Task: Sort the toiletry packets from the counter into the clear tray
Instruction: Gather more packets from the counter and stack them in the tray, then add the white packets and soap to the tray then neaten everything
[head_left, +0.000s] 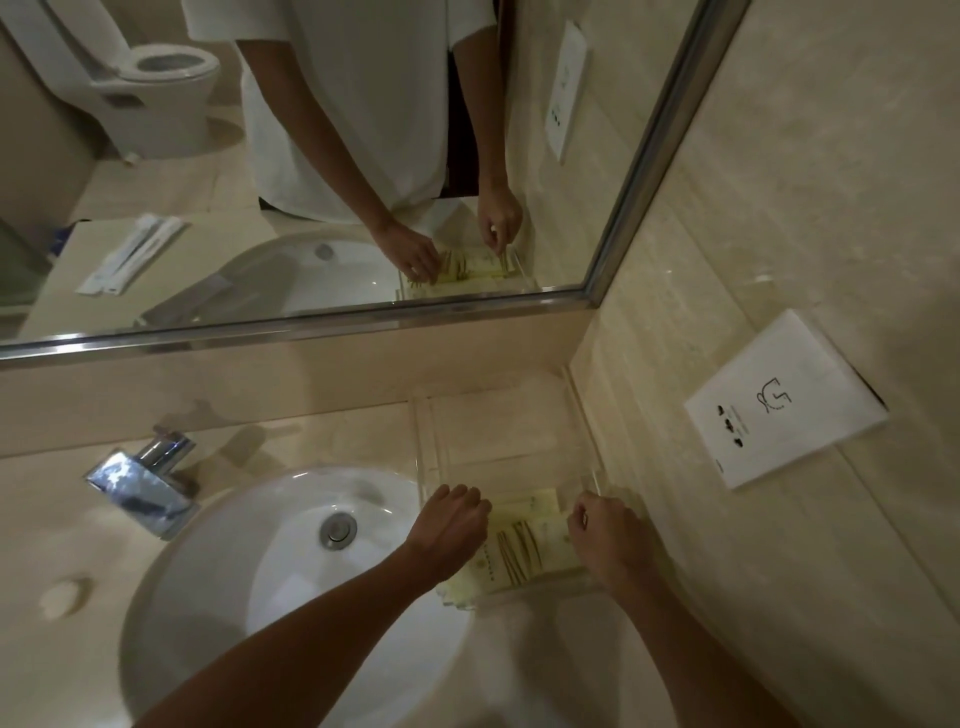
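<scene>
A clear tray (498, 431) sits on the counter in the corner, right of the basin. Several pale yellow toiletry packets (530, 551) with thin brown line prints stand packed together in its near end. My left hand (451, 530) rests on the left side of the packets with fingers curled over their tops. My right hand (605, 540) presses against their right side, fingers bent down onto them. The far part of the tray shows only its bare dividers. The packets' lower edges are hidden by my hands.
A white round basin (249, 561) with a metal drain (338, 530) lies left of the tray, a chrome tap (143, 483) behind it. A mirror (311, 156) runs along the back wall. A white wall plate (784, 400) hangs on the right wall.
</scene>
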